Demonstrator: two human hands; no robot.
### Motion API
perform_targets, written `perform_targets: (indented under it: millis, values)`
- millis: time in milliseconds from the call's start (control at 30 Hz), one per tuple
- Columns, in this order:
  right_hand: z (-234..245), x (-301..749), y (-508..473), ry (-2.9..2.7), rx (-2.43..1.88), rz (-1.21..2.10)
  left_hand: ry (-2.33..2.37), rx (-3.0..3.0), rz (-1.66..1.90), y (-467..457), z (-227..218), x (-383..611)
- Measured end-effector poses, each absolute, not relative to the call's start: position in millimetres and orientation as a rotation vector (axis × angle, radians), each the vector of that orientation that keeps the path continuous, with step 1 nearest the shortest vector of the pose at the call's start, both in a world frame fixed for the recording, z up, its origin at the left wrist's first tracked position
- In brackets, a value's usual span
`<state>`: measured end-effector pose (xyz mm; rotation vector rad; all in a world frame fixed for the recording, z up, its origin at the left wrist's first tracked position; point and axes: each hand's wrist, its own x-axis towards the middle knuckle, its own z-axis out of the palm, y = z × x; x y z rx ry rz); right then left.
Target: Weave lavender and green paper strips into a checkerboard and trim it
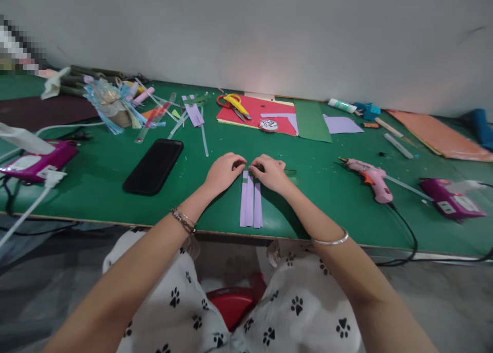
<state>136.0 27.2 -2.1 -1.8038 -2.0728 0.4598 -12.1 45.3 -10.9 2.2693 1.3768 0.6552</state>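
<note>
Three purple paper strips [250, 204] lie side by side near the table's front edge, pointing toward me. Narrow dark-green paper crosses them near their far ends, partly hidden by my fingers. At the upper left of the strips, my left hand [225, 172] is closed, thumb and fingers pinched at the strip ends. My right hand [269, 173] is also closed, with curled fingertips pressed on the strips from the right. A thin greenish strip [290, 172] sticks out past its far side. Exactly what lies between the fingertips is hidden.
A black phone [153, 167] lies left of my hands; a pink glue gun [372, 178] lies right. Scissors [234, 106], red paper [231, 121] and green paper [313, 121] are behind. Purple power boxes [452, 198] with cables sit at both sides. Crafting scraps [111, 98] clutter the back left.
</note>
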Motion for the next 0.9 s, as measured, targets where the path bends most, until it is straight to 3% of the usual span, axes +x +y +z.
perform_targets:
  millis: [100,367,700,900]
  values:
    - [-4.0,136.5,27.6,-2.100,-1.789,0.406,1.258,2.432,0.641,34.1,-9.2,-18.6]
    - [-6.0,136.9,28.6,-2.123,-1.777,0.389,1.184,2.632,0.109,3.3,-12.8,-25.9]
    - [10.4,165.7,5.1,-2.173,-1.633,0.107,1.218,2.613,0.145,2.4,-9.9,-23.8]
    - [-1.9,163.0,-11.3,-2.329,-1.690,0.113,1.263,2.609,0.125,0.3,-9.1,-19.4]
